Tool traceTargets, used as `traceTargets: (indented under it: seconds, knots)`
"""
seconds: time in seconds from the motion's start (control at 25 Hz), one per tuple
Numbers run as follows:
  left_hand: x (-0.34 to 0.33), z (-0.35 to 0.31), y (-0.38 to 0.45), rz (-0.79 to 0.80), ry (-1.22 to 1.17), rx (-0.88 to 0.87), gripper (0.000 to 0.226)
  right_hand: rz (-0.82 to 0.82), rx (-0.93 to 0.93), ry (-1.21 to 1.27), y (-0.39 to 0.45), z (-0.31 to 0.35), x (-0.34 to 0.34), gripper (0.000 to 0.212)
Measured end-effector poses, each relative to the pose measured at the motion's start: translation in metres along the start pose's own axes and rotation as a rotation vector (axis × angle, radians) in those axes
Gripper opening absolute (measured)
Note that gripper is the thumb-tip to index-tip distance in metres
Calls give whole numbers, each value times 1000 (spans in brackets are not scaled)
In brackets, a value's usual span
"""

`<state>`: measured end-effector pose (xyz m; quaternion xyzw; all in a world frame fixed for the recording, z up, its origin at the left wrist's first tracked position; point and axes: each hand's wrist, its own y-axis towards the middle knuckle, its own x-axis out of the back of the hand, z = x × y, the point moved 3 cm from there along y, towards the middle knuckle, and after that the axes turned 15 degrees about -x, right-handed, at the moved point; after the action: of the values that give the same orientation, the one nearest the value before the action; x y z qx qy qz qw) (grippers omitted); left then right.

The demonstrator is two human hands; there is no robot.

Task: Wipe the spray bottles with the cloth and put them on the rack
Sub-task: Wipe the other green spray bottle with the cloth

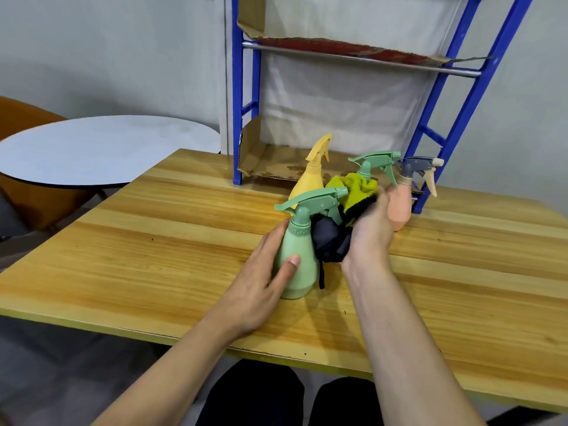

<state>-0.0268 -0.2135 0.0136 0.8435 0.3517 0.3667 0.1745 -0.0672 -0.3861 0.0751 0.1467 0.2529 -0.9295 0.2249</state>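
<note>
Nearest green spray bottle [296, 259] upright on the wooden counter [153, 241], clasped round its body by the left hand [261, 281], thumb across the front, other fingers [278, 232] curled round the far side and mostly hidden. Pressed against the bottle's right flank, a bunched cloth [353, 201], yellow-green above and black below, gripped in the right hand [370, 229]; that hand's fingers closed into the folds, tips out of sight behind the fabric. A black strap or edge of the cloth dangling to the counter beside the bottle's base.

Just beyond the right hand's fingers, a second green spray bottle [376, 162], only its trigger head and neck showing, the body covered by cloth. Beyond the left hand's fingers, a yellow spray bottle [312, 179], lower half blocked by the near bottle's head. To the right of the right hand, a peach spray bottle [399, 204] with a grey and cream trigger, one side partly hidden by the hand.

Further back, a blue rack [238, 118] standing on the counter, shelves lined with cardboard [270, 164], top cut off by the frame. Off to the left, a round white table [101, 149] and part of an orange chair [21, 115], partly hidden. Dark trousers at the bottom edge below the counter.
</note>
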Motion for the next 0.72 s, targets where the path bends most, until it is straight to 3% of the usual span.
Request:
traceTargets:
  seconds: [0.12,0.2,0.32,0.4,0.52,0.64,0.72]
  knots:
    - [1,-1,-2,6,0,8,59,20,365,-205,-16,4,-3,34]
    - [1,1,-1,8,-2,5,60,-15,508,-331,-17,6,-3,47]
    - [1,4,-2,13,-11,15,65,-278,815,-682,-23,24,13,41]
    - [0,5,-1,15,-18,18,66,-390,917,-670,-29,45,30,48]
    - [-2,7,0,7,-30,4,64,-217,1258,-656,-51,72,24,44]
    - [-2,11,-2,-4,-39,16,60,-47,1690,-988,-78,67,-12,50]
    - [-1,13,-2,-22,-31,23,62,138,1866,-1249,-74,47,-25,56]
